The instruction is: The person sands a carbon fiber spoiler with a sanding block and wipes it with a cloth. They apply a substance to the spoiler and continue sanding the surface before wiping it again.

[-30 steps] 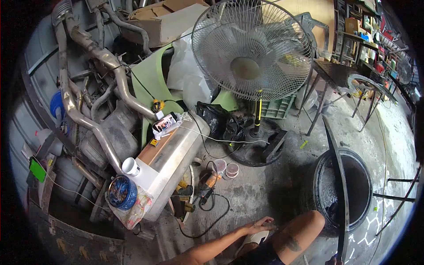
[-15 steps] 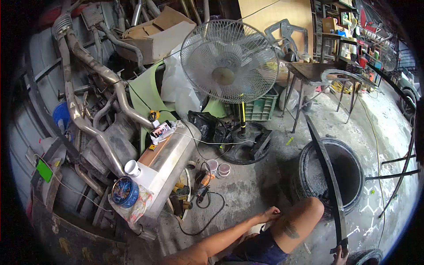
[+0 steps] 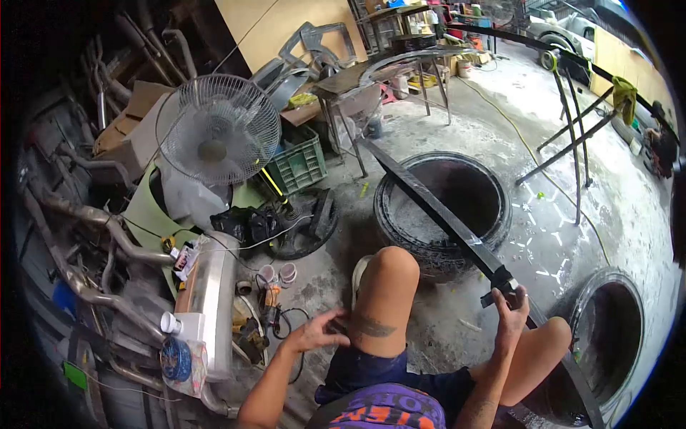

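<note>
A long black strip point(image 3: 429, 207) lies slantwise across the top of a large round black tub point(image 3: 389, 236) and runs down past my right knee. My right hand point(image 3: 511, 311) pinches a small black block point(image 3: 501, 281) that sits against the strip, above the right knee. Beside my left thigh, my left hand point(image 3: 319, 332) is empty, its fingers loosely curled and apart.
A standing fan point(image 3: 212, 150) and a green crate point(image 3: 296, 163) are ahead on the left. Metal exhaust pipes point(image 3: 100, 218) and a silver muffler point(image 3: 218, 286) lie left. Another round black rim point(image 3: 632, 300) is at right, below metal stands point(image 3: 572, 143).
The view has swung right, bringing both knees and the second round rim into sight. My right hand has come up along the strip to the block; my left hand has opened.
</note>
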### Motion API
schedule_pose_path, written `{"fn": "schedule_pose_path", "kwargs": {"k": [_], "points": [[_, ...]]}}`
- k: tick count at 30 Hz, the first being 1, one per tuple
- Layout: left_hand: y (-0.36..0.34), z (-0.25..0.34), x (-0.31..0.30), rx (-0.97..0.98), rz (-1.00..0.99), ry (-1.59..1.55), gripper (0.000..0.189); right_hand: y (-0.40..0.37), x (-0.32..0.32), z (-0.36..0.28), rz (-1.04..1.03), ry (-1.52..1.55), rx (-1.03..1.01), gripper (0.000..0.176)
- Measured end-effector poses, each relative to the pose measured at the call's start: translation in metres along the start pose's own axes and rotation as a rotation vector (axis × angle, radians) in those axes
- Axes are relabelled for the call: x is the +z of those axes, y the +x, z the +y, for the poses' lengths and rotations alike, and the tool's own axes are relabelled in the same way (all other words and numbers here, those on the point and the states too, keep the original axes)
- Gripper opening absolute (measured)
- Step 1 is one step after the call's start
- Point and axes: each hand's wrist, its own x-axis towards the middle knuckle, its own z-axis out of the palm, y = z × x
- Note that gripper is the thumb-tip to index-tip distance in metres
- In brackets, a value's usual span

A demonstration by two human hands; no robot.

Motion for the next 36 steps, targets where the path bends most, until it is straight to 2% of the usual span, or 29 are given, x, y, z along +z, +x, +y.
{"fn": "schedule_pose_path", "kwargs": {"k": [1,3,4,6,8,10,11,13,14,17,20,21,24,26,28,30,32,34,36], "points": [[-0.004,0.013,0.007,-0.048,-0.01,0.082,0.057,0.0,0.0,0.001,-0.002,0.011,0.003,0.055],[-0.006,0.017,0.014,-0.124,-0.007,0.217,0.067,0.002,0.006,0.003,0.035,0.094,-0.045,0.039],[-0.007,0.016,0.016,-0.147,0.021,0.227,0.067,0.006,0.003,0.016,0.034,0.093,-0.035,0.041],[-0.004,0.024,0.021,-0.029,-0.045,0.161,0.052,0.008,0.002,0.029,0.05,0.1,-0.082,0.04],[0.0,0.025,0.02,-0.19,-0.106,0.211,0.035,0.003,0.001,0.021,-0.011,0.185,-0.051,0.04],[0.008,0.005,0.025,0.259,0.0,0.323,0.019,0.004,-0.005,0.027,-0.046,0.168,-0.032,0.04],[0.016,0.009,0.035,0.246,0.012,0.333,0.019,0.001,-0.005,0.022,-0.043,0.165,-0.045,0.04],[0.029,0.021,0.058,0.36,0.262,0.361,0.011,-0.007,-0.006,0.01,-0.034,0.187,-0.025,0.038],[0.032,0.025,0.065,0.352,0.263,0.36,0.011,-0.01,-0.006,0.003,-0.035,0.186,-0.005,0.038],[0.04,0.026,0.081,0.265,0.547,0.275,0.01,-0.013,-0.008,0.004,-0.026,0.21,0.009,0.037],[0.042,0.027,0.099,0.226,0.567,0.192,0.009,-0.018,-0.017,0.003,-0.055,0.208,-0.006,0.037],[0.044,0.034,0.103,0.339,0.554,0.259,0.012,-0.02,-0.021,0.003,-0.071,0.24,-0.009,0.035],[0.053,0.084,0.11,0.398,0.555,0.14,0.017,-0.028,-0.034,-0.014,-0.078,0.193,-0.031,0.034],[0.069,0.115,0.115,0.457,0.52,0.128,0.021,-0.031,-0.046,-0.01,-0.043,0.212,0.027,0.037],[0.091,0.138,0.126,0.544,0.364,-0.024,0.02,-0.033,-0.051,-0.013,-0.031,0.267,0.026,0.041],[0.115,0.157,0.152,0.648,0.207,-0.03,0.025,-0.031,-0.058,0.0,-0.003,0.259,0.031,0.044],[0.146,0.154,0.188,0.63,-0.036,-0.072,0.04,-0.032,-0.061,0.004,0.022,0.234,0.05,0.046],[0.17,0.155,0.219,0.733,-0.078,0.096,0.06,-0.037,-0.066,-0.002,0.055,0.279,0.048,0.049],[0.197,0.134,0.249,0.59,-0.275,-0.003,0.071,-0.039,-0.073,-0.006,0.078,0.293,0.052,0.051]]}}
